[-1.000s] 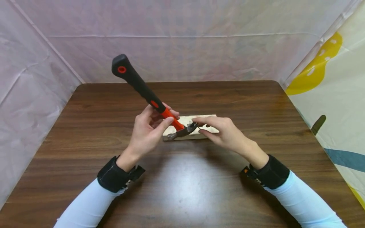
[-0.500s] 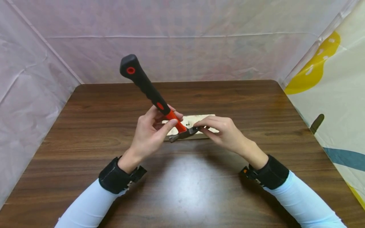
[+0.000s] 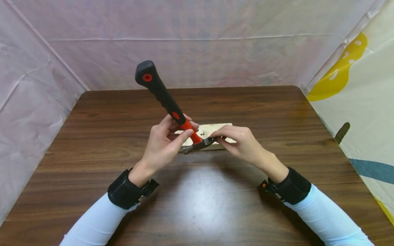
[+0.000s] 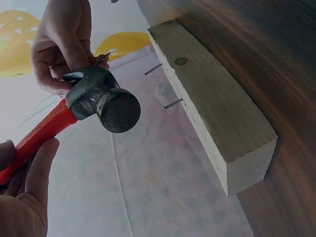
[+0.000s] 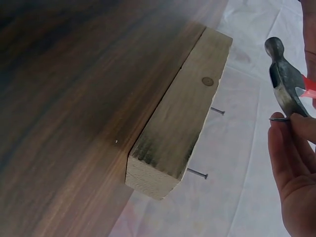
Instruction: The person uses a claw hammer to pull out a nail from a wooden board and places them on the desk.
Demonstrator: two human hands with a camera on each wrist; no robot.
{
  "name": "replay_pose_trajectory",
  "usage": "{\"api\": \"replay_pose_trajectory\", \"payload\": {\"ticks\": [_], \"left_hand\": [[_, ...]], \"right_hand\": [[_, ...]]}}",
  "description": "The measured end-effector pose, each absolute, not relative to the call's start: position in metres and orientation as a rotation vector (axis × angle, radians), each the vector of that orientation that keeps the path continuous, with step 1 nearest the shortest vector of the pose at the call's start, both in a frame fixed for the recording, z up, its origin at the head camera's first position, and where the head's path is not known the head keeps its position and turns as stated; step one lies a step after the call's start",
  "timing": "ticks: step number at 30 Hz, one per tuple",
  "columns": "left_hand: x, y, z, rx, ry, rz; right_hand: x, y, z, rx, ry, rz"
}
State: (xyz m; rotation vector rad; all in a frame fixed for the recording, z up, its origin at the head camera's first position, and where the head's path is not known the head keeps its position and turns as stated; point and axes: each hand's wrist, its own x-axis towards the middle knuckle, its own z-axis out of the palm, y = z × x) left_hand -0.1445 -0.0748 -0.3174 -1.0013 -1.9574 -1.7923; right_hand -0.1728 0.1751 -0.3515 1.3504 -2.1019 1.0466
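Your left hand (image 3: 161,140) has tilted its gripped hammer (image 3: 163,99) above the block (image 4: 212,94), setting claw (image 5: 285,93) beside your right hand's (image 3: 241,141) pinched nail (image 5: 278,119)

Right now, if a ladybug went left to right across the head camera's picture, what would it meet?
Black left wristband → left hand → pale wood block → right hand → black right wristband → yellow shape. The hammer overlaps the left hand, so I left it out.
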Motion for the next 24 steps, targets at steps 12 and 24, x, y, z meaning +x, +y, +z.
{"api": "replay_pose_trajectory", "payload": {"ticks": [12,24], "left_hand": [[-0.146,-0.077,-0.322,-0.988,-1.996,-1.752],[-0.149,-0.081,-0.326,-0.953,-2.017,-1.748]], "right_hand": [[-0.173,0.178,-0.349,1.302,-2.084,1.011],[-0.176,0.193,-0.349,1.181,-2.149,1.001]]}}
